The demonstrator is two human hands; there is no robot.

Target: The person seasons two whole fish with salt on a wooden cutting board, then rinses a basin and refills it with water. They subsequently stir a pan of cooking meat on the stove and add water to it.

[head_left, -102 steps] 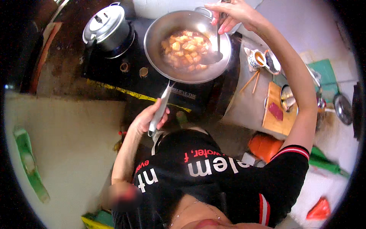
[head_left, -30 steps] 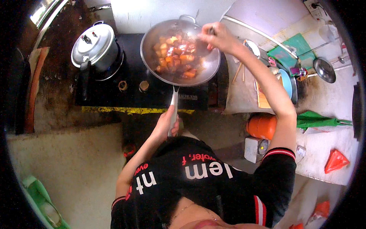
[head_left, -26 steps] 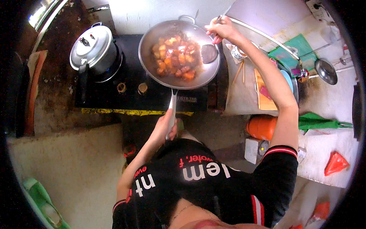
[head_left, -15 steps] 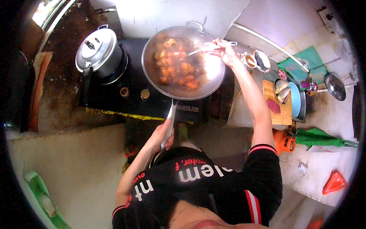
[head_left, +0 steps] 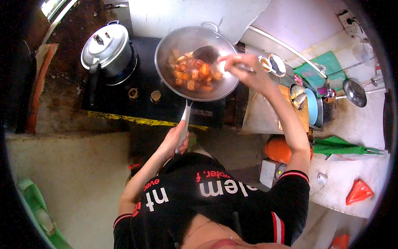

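Observation:
A large grey wok (head_left: 166,79) sits on the black gas stove (head_left: 118,97), holding browned, orange-tinged chunks of food (head_left: 194,74) in its middle. My left hand (head_left: 176,139) is wrapped round the wok's long pale handle (head_left: 185,118). Over the wok's right rim, my right hand (head_left: 244,68) is closed on the handle of a cooking utensil. The utensil's dark, rounded head (head_left: 206,54) rests among the food at the far side; motion blur hides whether it is a ladle or a spatula.
A lidded pressure cooker (head_left: 105,45) stands on the left burner. At right are small bowls (head_left: 277,65), a cutting board (head_left: 286,93), a dish of fish (head_left: 297,96) and a blue basin (head_left: 311,106). An orange gas cylinder (head_left: 277,150) is below the counter.
My right hand has swung the utensil, whose dark head now shows in the wok. The chunks have shifted and bunched together, with less steam over them. My left hand keeps its grip.

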